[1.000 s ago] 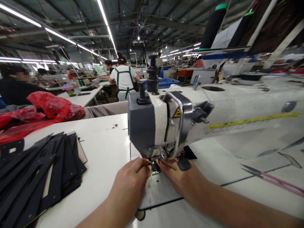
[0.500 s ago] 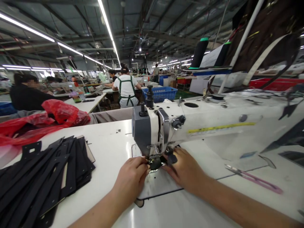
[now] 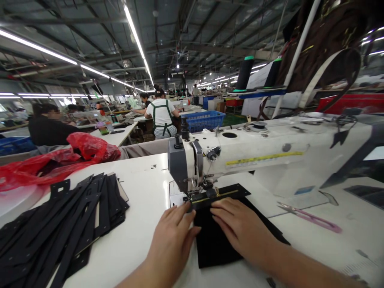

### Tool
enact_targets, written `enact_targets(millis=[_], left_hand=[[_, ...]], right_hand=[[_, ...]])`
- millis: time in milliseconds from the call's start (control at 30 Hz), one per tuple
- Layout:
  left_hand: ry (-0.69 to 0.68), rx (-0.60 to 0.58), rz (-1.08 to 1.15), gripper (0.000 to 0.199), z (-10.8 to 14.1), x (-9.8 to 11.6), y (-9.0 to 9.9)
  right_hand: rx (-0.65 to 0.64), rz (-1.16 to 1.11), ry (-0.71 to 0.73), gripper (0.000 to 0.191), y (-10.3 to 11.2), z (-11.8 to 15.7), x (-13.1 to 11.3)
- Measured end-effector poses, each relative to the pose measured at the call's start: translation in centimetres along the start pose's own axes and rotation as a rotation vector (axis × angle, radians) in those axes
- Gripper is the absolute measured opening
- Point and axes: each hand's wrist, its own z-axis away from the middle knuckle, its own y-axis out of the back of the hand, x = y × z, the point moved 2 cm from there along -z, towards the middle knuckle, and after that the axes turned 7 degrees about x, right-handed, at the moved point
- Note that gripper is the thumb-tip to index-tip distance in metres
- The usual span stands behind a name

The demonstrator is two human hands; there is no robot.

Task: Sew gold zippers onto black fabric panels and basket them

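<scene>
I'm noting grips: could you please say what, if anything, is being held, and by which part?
The black cloth is touched, not visibly gripped: left hand at its left edge near the sewing machine, right hand on top.

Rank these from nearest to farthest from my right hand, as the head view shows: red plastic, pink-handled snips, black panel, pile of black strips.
From your right hand:
1. Black panel: under the hand.
2. Pink-handled snips: to the right.
3. Pile of black strips: left side.
4. Red plastic: left, behind the pile.
</scene>
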Motion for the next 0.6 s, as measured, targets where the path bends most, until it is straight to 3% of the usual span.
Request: enact_targets(millis=[100, 267, 433, 600], left_hand=[[0.022, -0.07, -0.14, 0.028, -0.7, -0.8, -0.2], [-0.021, -0.153, -0.117, 0.03, -0.3, -1.4, -1.8], [-0.02, -0.184, -0.072, 0.032, -0.5, -1.5, -1.9], [0.013, -0.196, -0.046, 0.033, -1.2, 0.0, 0.5]], right_hand=[[-0.05, -0.069, 0.021, 0.026, -2.1, -1.8, 1.2], [-0.121, -0.097, 0.01, 0.03, -4.2, -1.6, 1.3], [-0.124, -0.088, 0.008, 0.031, -4.2, -1.4, 1.0], [-0.098, -0.065, 0.067, 0.036, -2.6, -0.4, 1.0]])
